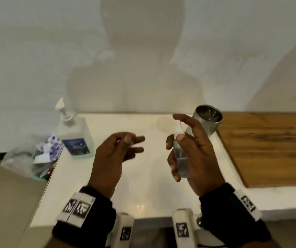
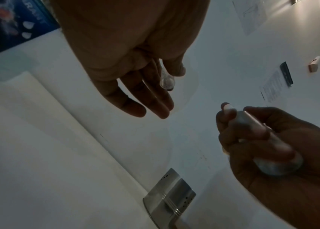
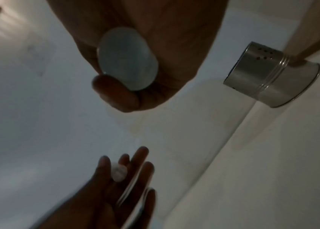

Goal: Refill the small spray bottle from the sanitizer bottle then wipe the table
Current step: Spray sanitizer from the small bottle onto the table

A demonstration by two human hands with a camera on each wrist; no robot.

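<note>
Gripping the small spray bottle [image 1: 180, 156] upright above the white worktop [image 1: 149, 176], the right hand [image 1: 192, 151] has its thumb and lower fingers curled round the clear body, while its forefinger is raised just over the white nozzle at the top; the right wrist view looks straight at the bottle's round base [image 3: 127, 58] seated against the palm, with one fingertip tucked under it. The left hand [image 1: 115, 154] is held to the left of the spray bottle, apart from it, palm turned inward, pinching a small clear cap [image 2: 167, 80] between thumb and fingers, the remaining fingers stretched out loosely toward the bottle; the cap is blurred in the head view and shows best from the left wrist. Well to the left of the spray bottle, beyond the left hand, the sanitizer bottle [image 1: 75, 136] stands upright at the worktop's back left corner against the wall, with a white pump on top and a dark blue label on its front. Just left of that, off the worktop's edge, sits a clear plastic bag [image 1: 30, 158] stuffed with crumpled wrappers. Directly behind the spray bottle a steel canister [image 1: 207, 120] stands on the worktop, its open mouth showing, and to the right of it lies a brown wooden panel [image 1: 272, 149]
</note>
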